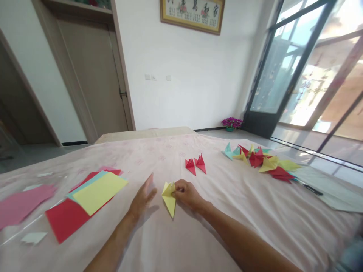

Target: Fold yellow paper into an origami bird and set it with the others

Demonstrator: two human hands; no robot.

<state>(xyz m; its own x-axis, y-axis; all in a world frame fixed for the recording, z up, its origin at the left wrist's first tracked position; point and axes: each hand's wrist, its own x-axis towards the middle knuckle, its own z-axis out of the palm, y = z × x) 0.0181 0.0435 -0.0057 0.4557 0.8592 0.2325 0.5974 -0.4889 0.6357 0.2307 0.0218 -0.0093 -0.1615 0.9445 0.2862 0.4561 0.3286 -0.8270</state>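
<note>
Between my two hands is a yellow folded-paper crane [169,202], its long point turned toward me. The fingers of my right hand [185,192] pinch its upper right side. Just left of the crane and apart from it, my left hand [142,198] is held open with fingers stretched forward and nothing in it. Beyond my right hand, two red paper cranes [195,165] sit side by side on the cloth. Part of the yellow crane's edge is hidden by my right fingers.
On the left lie stacked sheets of yellow [99,192], blue and red paper [68,219], with pink paper [25,204] and white scraps [34,237] beside them. Several coloured cranes [258,158] are heaped at the right, near a black pen [313,189] and white sheets [334,189]. A pale cloth [159,245] covers the surface.
</note>
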